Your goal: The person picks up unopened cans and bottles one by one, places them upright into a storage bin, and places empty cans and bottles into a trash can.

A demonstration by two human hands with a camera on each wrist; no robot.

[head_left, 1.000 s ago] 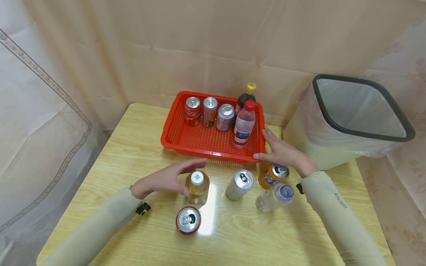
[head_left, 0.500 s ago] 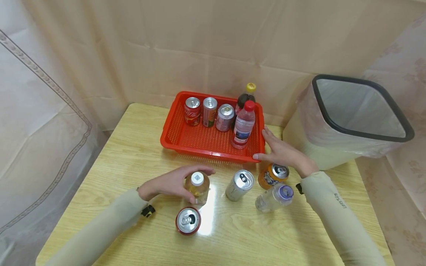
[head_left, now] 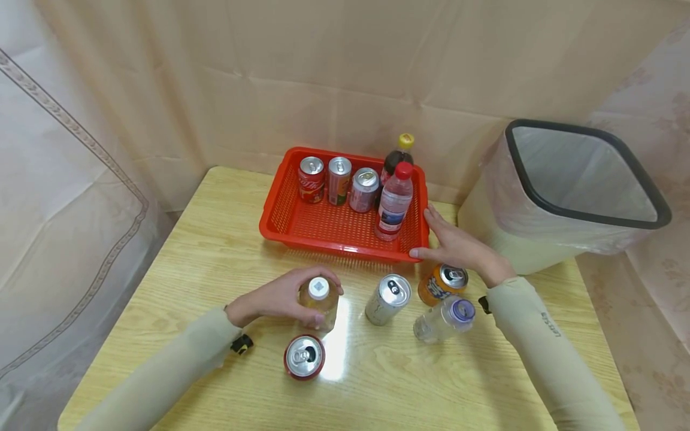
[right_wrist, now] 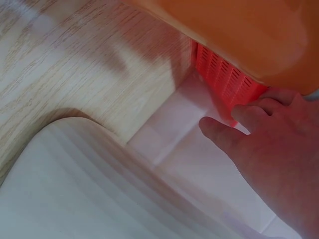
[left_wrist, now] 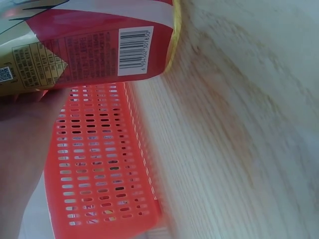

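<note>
My left hand (head_left: 288, 296) grips a clear bottle with a white cap and amber contents (head_left: 319, 289), thumb in front and fingers round the far side. The bottle stands upright on the table. Just in front of it is a red can (head_left: 304, 357) with an opened top; its barcode side (left_wrist: 99, 50) fills the upper part of the left wrist view. With fingers spread, my right hand (head_left: 453, 242) rests against the right corner of the red basket (head_left: 345, 246). Near that wrist stand an orange can (head_left: 433, 288) and an uncapped clear bottle with a purple neck ring (head_left: 443, 322).
A pale can (head_left: 385, 302) stands between the two hands. Inside the basket are several cans, a red-capped bottle (head_left: 395, 200) and a yellow-capped dark bottle (head_left: 398, 157). A lined bin (head_left: 496, 224) with a black rim stands at the right, beyond the wooden table (head_left: 215, 239).
My left hand has moved slightly right and closed round the white-capped bottle. The right hand has stayed at the basket's corner.
</note>
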